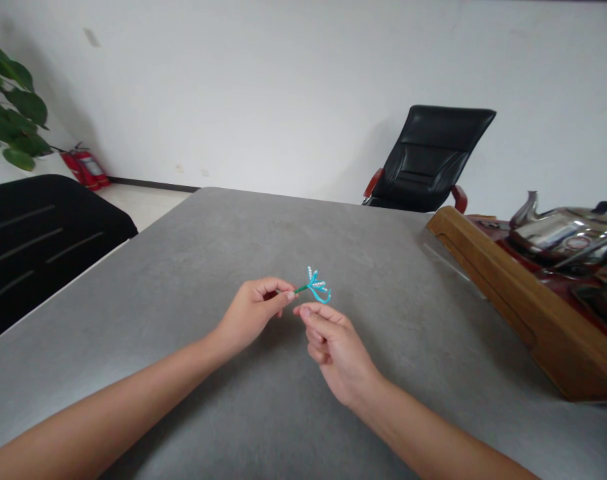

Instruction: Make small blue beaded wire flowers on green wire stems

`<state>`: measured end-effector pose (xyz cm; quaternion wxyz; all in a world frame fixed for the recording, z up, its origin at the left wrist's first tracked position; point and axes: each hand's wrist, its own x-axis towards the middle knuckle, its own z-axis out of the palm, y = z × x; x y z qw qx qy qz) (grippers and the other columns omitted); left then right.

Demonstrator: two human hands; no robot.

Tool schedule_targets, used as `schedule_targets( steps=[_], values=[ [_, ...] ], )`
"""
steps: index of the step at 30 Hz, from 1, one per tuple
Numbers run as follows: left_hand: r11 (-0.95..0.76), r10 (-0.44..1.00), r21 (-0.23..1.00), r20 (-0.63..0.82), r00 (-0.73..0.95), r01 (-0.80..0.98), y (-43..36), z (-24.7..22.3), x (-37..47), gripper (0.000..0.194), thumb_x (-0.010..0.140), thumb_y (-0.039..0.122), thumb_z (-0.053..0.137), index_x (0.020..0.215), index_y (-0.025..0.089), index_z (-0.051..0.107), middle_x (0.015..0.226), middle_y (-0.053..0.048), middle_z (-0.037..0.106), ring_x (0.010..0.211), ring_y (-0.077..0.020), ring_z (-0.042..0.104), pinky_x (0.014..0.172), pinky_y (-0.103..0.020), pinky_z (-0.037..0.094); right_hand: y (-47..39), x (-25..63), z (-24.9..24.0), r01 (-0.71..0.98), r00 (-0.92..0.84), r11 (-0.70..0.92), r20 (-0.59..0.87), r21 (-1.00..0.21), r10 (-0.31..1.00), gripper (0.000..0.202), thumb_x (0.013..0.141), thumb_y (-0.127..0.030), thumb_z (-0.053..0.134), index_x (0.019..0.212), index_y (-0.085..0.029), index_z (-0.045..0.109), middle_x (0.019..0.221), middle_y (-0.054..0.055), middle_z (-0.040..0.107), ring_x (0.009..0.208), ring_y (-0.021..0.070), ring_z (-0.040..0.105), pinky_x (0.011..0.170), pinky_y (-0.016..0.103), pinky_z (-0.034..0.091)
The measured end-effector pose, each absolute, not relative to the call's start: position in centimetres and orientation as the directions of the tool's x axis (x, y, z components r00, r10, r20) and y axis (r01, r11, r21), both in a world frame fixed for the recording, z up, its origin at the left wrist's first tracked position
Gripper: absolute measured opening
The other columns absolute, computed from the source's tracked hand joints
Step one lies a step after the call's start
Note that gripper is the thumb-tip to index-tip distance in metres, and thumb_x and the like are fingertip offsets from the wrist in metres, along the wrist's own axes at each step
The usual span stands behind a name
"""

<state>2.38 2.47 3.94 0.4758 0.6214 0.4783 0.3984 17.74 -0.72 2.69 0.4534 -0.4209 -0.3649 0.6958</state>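
Between the thumb and fingers of my left hand [256, 303] is the green stem of a small craft flower [317, 285]. Its head points right and has light-blue looped petals with white, bead-like rows. One blue strand curls down at the lower right of the head. Just below the flower, my right hand [336, 340] is closed in a pinch, thumb against forefinger. Whether anything thin is in that pinch, I cannot make out. Both hands are held over the grey table [183, 267].
At the right, a wooden tea tray [523, 300] carries a shiny metal kettle [568, 230]. A black office chair [428, 160] stands behind the table, and another black chair [48, 233] is at the left. Red fire extinguishers [86, 167] and a leafy plant [13, 107] are at the far left.
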Motion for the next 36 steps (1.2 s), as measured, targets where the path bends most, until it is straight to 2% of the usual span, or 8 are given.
schedule_targets(
  steps=[3,6,10,13,17,20,26,36],
  values=[
    [-0.257,0.954,0.896,0.176,0.243,0.361,2.2,3.8,2.3,0.018,0.085,0.027,0.056,0.087,0.016,0.069,0.075,-0.001,0.065,0.063,-0.0118,0.054,0.059,-0.022,0.041,-0.8,18.6,3.6,0.088,-0.183,0.094,0.076,-0.992,0.98,0.018,0.084,-0.029,0.054,0.077,-0.018,0.066,0.058,-0.003,0.048,0.048,0.0084,0.038,0.046,0.023,0.029],
    [-0.439,0.892,0.77,0.312,0.327,0.463,1.7,3.9,2.3,0.019,0.088,0.02,0.051,0.088,0.018,0.069,0.082,-0.002,0.067,0.076,-0.0147,0.059,0.071,-0.025,0.043,-0.6,20.1,4.7,0.502,-0.289,0.506,0.416,-0.701,0.862,0.024,0.089,-0.021,0.046,0.079,-0.018,0.067,0.072,0.004,0.062,0.067,0.0144,0.054,0.064,0.027,0.038],
    [-0.539,0.835,0.647,0.324,0.445,0.54,1.6,4.2,2.3,0.02,0.089,0.015,0.048,0.091,0.018,0.068,0.076,-0.002,0.064,0.072,-0.0139,0.057,0.067,-0.024,0.042,0.4,21.5,6.1,0.686,-0.36,0.58,0.489,-0.439,0.795,0.025,0.089,-0.018,0.045,0.079,-0.017,0.068,0.073,0.005,0.064,0.068,0.0153,0.057,0.065,0.027,0.038],
    [-0.618,0.763,0.595,0.298,0.573,0.513,1.6,4.1,2.2,0.022,0.09,0.015,0.046,0.094,0.018,0.067,0.078,-0.002,0.062,0.073,-0.0133,0.057,0.068,-0.023,0.042,1.4,22.2,6.7,0.653,-0.351,0.523,0.393,-0.548,0.85,0.018,0.084,-0.018,0.053,0.077,-0.019,0.068,0.061,-0.001,0.057,0.058,0.012,0.051,0.055,0.024,0.034],
    [-0.719,0.623,0.584,0.304,0.721,0.375,1.5,4.0,2.1,0.025,0.093,0.019,0.042,0.098,0.018,0.066,0.085,-0.005,0.063,0.077,-0.014,0.058,0.072,-0.024,0.043,2.8,23.2,6.8,0.468,-0.417,0.257,0.046,-0.846,0.908,0.016,0.078,-0.028,0.06,0.069,-0.017,0.067,0.046,-0.008,0.033,0.043,0.0074,0.029,0.043,0.021,0.02],
    [-0.726,0.572,0.632,0.337,0.747,0.271,1.5,4.0,2.0,0.025,0.094,0.021,0.042,0.098,0.016,0.065,0.086,-0.007,0.064,0.079,-0.0147,0.059,0.074,-0.025,0.044,3.6,23.7,6.1,0.287,-0.482,0.046,-0.102,-0.957,0.87,0.018,0.074,-0.032,0.064,0.068,-0.015,0.065,0.047,-0.008,0.034,0.044,0.0062,0.026,0.043,0.021,0.018],
    [-0.643,0.734,0.7,0.447,0.512,0.31,1.7,3.8,2.1,0.018,0.091,0.02,0.047,0.088,0.016,0.064,0.076,-0.003,0.06,0.072,-0.0132,0.055,0.069,-0.024,0.042,3.9,22.7,3.6,0.034,-0.5,-0.285,-0.263,-0.958,0.825,0.02,0.067,-0.033,0.07,0.066,-0.015,0.059,0.052,-0.007,0.044,0.042,0.0043,0.021,0.04,0.022,0.01],
    [-0.514,0.85,0.665,0.48,0.217,0.541,2.6,2.2,1.8,0.015,0.09,0.02,0.049,0.084,0.017,0.063,0.07,0.001,0.055,0.067,-0.0118,0.05,0.064,-0.022,0.037,0.7,19.1,1.8,-0.211,-0.325,-0.305,-0.228,-0.929,0.918,0.025,0.072,-0.036,0.068,0.068,-0.018,0.052,0.052,-0.01,0.029,0.043,0.0055,0.012,0.039,0.024,0.008]
  ],
)
